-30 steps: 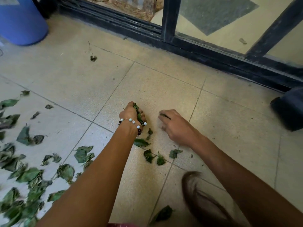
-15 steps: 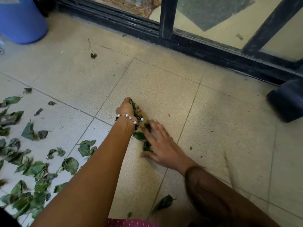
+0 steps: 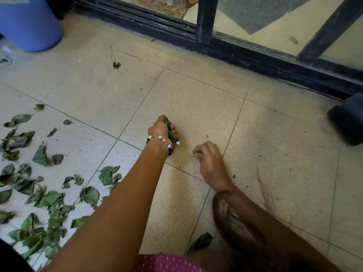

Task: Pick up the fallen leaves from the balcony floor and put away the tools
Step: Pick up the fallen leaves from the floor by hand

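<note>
Tiled floor, scattered leaves left, blue bin beyond.

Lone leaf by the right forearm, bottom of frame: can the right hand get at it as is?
Probably yes. The right hand holds nothing visible, and the lone leaf lies on bare tile beside its forearm; nothing covers it.

Right hand is motion-blurred, its grip unclear; blue bin cut off.

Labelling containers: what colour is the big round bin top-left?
Blue: the large round plastic bin, head view.
</note>
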Demonstrator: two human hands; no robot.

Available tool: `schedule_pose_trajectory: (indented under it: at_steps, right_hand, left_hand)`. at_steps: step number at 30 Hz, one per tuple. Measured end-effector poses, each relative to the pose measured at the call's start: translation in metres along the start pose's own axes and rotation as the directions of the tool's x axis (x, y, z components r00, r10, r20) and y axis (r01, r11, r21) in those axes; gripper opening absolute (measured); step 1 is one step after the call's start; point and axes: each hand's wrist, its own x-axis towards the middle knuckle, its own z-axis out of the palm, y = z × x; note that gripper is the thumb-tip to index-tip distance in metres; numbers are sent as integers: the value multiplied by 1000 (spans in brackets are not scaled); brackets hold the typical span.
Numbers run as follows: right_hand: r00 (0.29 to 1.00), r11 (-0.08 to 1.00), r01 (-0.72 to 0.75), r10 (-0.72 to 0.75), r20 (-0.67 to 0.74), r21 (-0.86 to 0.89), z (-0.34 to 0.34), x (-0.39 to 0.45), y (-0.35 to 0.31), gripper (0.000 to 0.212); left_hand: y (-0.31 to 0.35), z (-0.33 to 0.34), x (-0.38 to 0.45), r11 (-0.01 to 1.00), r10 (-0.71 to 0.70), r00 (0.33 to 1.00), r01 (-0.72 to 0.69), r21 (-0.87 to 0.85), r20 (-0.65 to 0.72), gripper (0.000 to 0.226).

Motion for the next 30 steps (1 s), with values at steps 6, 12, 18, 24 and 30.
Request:
schedule_pose_trajectory:
  at_steps: [6, 12, 18, 24, 30]
  right_hand:
    - [746, -67, -335, 591, 308, 940, -73, 42, -28, 11]
    - [773, -174, -233, 564, 291, 957, -123, 73, -94, 7]
    - [828, -44, -109, 549, 115, 993, -215, 88, -189, 26]
    - [801, 153, -185, 596, 59, 971, -309, 113, -296, 15]
    - [790, 273, -210, 613, -1, 939, -410, 154, -416, 24]
  left_hand:
    - [-15, 37, -35, 980, -135, 977, 156, -123, 163, 35]
    - [0, 90, -110, 944, -135, 985, 162, -288, 110, 41]
    - [54, 141, -222, 951, -71, 995, 90, -297, 73, 40]
    - [134, 186, -354, 997, 18, 1000, -17, -79, 15, 41]
    - [235, 234, -480, 979, 159, 987, -160, 123, 19, 37]
